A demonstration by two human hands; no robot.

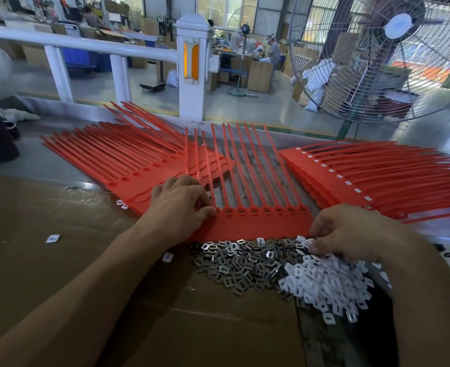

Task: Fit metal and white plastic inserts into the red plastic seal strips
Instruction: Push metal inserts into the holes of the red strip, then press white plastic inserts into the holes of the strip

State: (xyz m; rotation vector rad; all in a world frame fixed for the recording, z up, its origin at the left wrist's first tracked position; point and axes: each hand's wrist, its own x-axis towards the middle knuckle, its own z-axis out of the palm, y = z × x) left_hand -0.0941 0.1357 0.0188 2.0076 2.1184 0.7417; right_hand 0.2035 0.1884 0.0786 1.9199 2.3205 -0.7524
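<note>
Left hand (181, 200) pinches the flat red strip (261, 221) at its slotted edge; right hand (351, 231), fingers curled, picks among shiny metal inserts (239, 266) and white inserts (324, 282).

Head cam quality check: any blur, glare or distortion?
Head view: wide-angle bend curves the white rail and fan; right-edge red strips smear; soft glare on the brown board; hands sharp, left hand on the middle strip, right hand over the inserts.
</note>
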